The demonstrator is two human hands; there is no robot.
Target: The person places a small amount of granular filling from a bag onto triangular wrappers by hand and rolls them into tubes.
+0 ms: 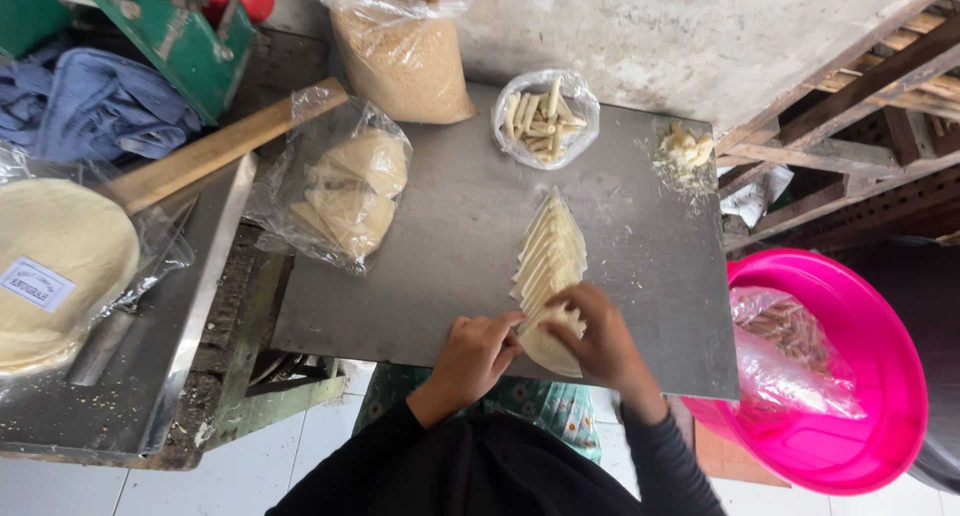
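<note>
A fanned row of pale triangular dough wrappers (548,256) lies on a grey metal sheet (440,236). My left hand (478,351) and my right hand (597,336) meet at the near end of the row, fingers pinching the nearest wrapper (552,344). A clear bag holding several pale stick-shaped pieces (542,118) sits at the sheet's far edge. A small heap of pale crumbly filling (686,148) lies at the far right corner.
A bag of more wrappers (352,191) rests on the sheet's left edge, a bag of crumbs (400,51) behind it. A round wrapper stack in plastic (55,266) lies at left. A pink basin (850,376) with a plastic bag stands at right.
</note>
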